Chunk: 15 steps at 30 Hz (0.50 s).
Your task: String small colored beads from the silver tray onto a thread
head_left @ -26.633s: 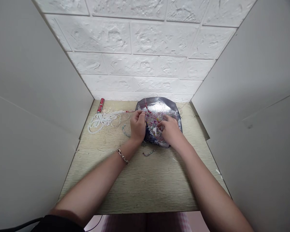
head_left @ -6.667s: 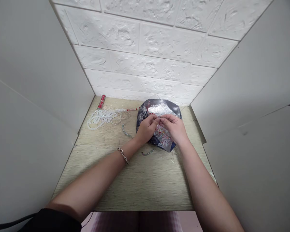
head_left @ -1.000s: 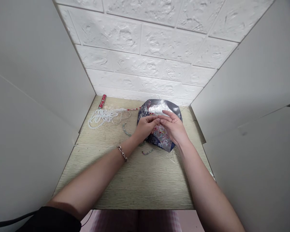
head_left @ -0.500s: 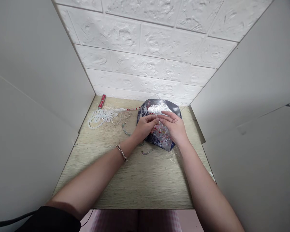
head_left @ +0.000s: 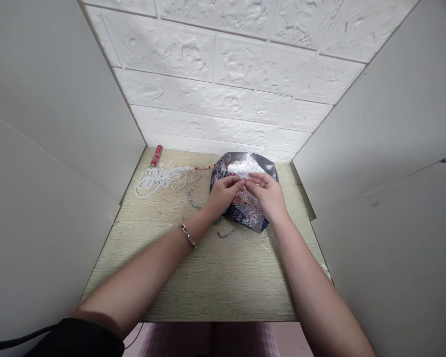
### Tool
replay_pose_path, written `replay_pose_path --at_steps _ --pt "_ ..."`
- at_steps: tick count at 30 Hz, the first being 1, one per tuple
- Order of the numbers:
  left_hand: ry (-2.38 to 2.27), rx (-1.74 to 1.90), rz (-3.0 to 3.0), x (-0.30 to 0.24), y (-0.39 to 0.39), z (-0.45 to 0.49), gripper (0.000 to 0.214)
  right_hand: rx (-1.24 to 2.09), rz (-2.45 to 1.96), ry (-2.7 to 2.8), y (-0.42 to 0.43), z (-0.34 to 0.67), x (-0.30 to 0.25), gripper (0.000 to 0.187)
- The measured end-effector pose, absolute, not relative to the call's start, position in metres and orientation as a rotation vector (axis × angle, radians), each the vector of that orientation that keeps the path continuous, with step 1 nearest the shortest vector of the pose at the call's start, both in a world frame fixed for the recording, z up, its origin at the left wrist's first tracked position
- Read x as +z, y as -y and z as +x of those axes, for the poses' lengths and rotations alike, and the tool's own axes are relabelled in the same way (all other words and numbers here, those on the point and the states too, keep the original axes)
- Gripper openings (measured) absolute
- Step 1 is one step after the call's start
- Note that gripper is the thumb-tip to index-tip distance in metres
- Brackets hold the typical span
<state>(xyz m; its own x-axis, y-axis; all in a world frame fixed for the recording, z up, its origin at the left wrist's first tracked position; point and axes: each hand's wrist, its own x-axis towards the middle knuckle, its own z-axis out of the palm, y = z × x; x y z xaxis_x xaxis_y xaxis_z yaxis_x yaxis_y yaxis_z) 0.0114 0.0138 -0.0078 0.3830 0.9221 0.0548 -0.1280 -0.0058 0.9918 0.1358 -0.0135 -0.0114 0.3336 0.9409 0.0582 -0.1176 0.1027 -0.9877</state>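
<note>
My left hand (head_left: 223, 194) and my right hand (head_left: 270, 197) meet fingertip to fingertip above an opened-out, silver-lined pouch (head_left: 246, 161). Each hand pinches with thumb and forefinger; whatever is between the tips is too small to make out. Loose pink, clear and red beads (head_left: 251, 208) lie on the pouch's lining, partly covered by my hands. From the left, a strand of red and pale beads (head_left: 203, 167) runs to the pouch's edge. Its far end is lost near my fingers.
White bead strings (head_left: 154, 181) lie bunched at the back left of the wooden table (head_left: 215, 287), beside a red patterned tube (head_left: 156, 155). Grey-green bead strands (head_left: 193, 200) and a short dark strand (head_left: 226, 233) lie near the pouch. Pale panels and a white brick-pattern wall (head_left: 223, 99) enclose the table.
The fingers of my right hand have drawn slightly closer together and lower at the meeting point. My left hand stays almost still.
</note>
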Motion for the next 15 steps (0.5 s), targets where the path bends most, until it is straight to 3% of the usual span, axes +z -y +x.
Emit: replay_pose_path --at_steps 7,15 --pt "-0.817 0.999 1.261 -0.0070 -0.0131 0.0123 0.019 0.985 -1.142 0.740 0.0180 0.1344 -0.0013 0.029" --pt "-0.803 0.976 1.248 -0.0085 -0.0149 0.0128 0.019 0.783 -1.298 1.019 0.0148 0.1353 -0.0078 0.020"
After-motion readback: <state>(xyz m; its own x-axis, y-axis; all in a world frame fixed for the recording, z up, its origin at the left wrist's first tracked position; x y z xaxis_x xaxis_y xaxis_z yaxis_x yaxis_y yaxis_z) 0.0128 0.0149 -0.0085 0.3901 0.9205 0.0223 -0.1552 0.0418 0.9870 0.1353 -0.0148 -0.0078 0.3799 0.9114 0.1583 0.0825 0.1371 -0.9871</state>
